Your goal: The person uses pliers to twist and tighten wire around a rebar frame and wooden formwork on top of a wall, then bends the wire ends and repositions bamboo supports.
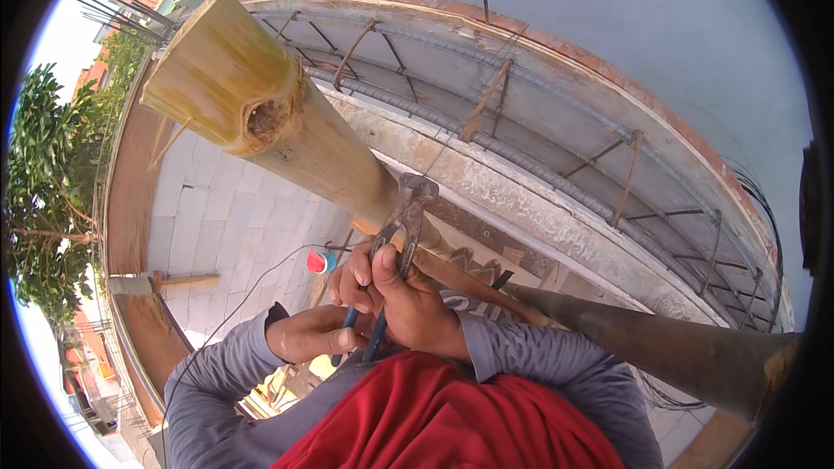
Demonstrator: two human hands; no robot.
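The thick bamboo pole [334, 152] blocks the way ahead of the left hand [317, 336]; the dark pole [660, 336] bars the right. Over the concrete ledge [486, 175] room opens; past its far edge, the rebar cage [486, 104] leaves gaps between stirrups.

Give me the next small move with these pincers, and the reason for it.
I'd probably tug the pincers lightly. The right hand grips the handles, the left hand is at their lower part, and the jaws seem to meet a thin wire running toward the rebar. Whether they hold it is too small to tell; a light pull may show.
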